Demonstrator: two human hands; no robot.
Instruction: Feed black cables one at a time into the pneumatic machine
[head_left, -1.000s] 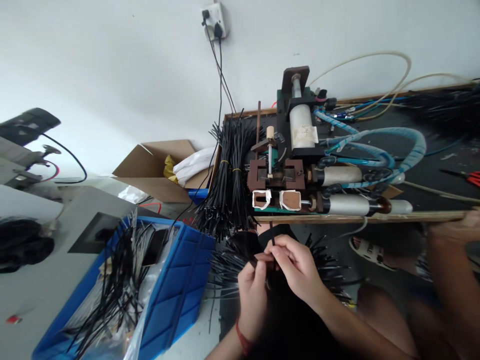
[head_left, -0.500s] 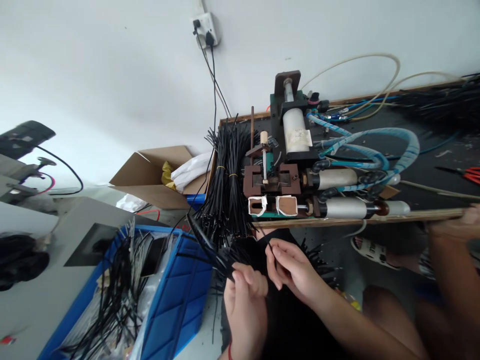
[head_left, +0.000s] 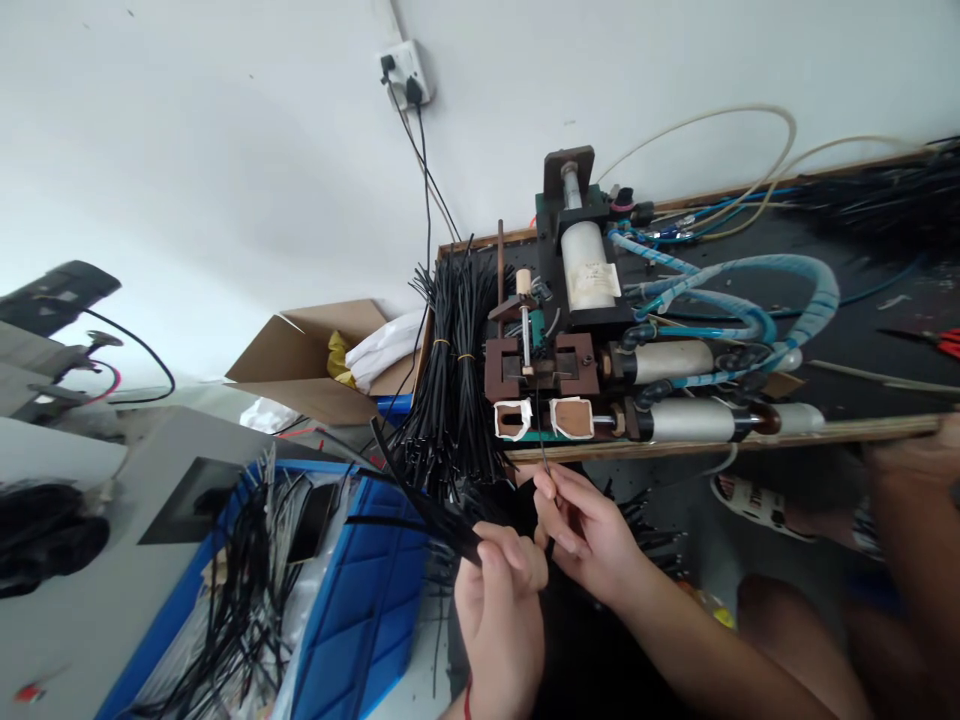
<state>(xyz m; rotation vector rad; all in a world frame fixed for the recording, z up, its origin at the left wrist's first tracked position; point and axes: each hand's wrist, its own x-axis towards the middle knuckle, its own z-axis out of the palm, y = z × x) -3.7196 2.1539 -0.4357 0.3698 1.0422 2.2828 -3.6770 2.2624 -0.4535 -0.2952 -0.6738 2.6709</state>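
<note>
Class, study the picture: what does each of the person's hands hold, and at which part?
The left hand grips a few black cables near one end. The right hand pinches a single black wire partway along, fingertips on it.

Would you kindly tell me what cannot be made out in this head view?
- Single cable tip: too thin against the machine.
- Left hand grip on cable bundle: fingers hide it.
- Right hand palm: turned away.
- Blue crate: cut by bottom edge.
</note>
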